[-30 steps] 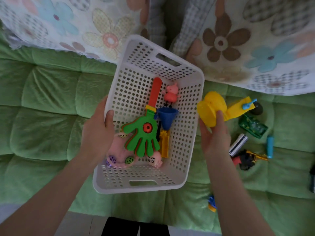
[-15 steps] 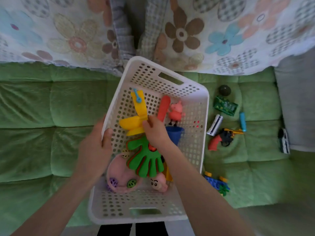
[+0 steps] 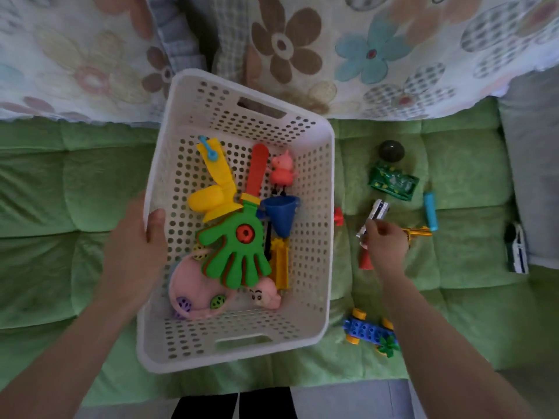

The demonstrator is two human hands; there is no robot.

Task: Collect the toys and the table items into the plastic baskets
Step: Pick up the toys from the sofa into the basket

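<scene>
No legible writing or brand anywhere; the print on the green toy box (image 3: 393, 181) is too blurred to read.

White plastic basket (image 3: 317, 282) sits on the green sofa seat (image 3: 60, 192), skewed. Its far end is against the back edge under the floral cover (image 3: 363, 55), and its near end is at the front edge.

Left hand (image 3: 133, 252) grips the basket's left rim, thumb hooked inside the wall and fingers outside.

In the basket:
- yellow toy (image 3: 211, 198)
- green hand clapper (image 3: 236, 249) with a red handle, lying over the yellow toy's lower end
- pink pig figure (image 3: 282, 170), towards the far right
- blue cup (image 3: 279, 214), just below the pig figure
- yellow block (image 3: 281, 264)
- pink soft toy (image 3: 193, 288) and a small pink face figure (image 3: 266, 294), at the near end

Right hand (image 3: 385, 246) is outside the basket, to its right, low over the seat. Its fingers are curled, tips at the near end of a white toy vehicle (image 3: 378, 209). The hand also covers the middle of a toy gun (image 3: 419, 231), whose yellow barrel sticks out right and red grip left-below. Cannot tell whether the fingers have actually closed on either toy.

Loose on the seat, right of the basket:
- dark ball (image 3: 391, 150), near the back edge, with the green box just in front of it
- blue cylinder (image 3: 430, 210), right of the white vehicle
- small red piece (image 3: 338, 216), just beside the basket wall
- blue block car (image 3: 367, 329), near the front edge beside the right forearm
- another white vehicle (image 3: 518, 252), at the seat's right end, well apart from the hand
</scene>
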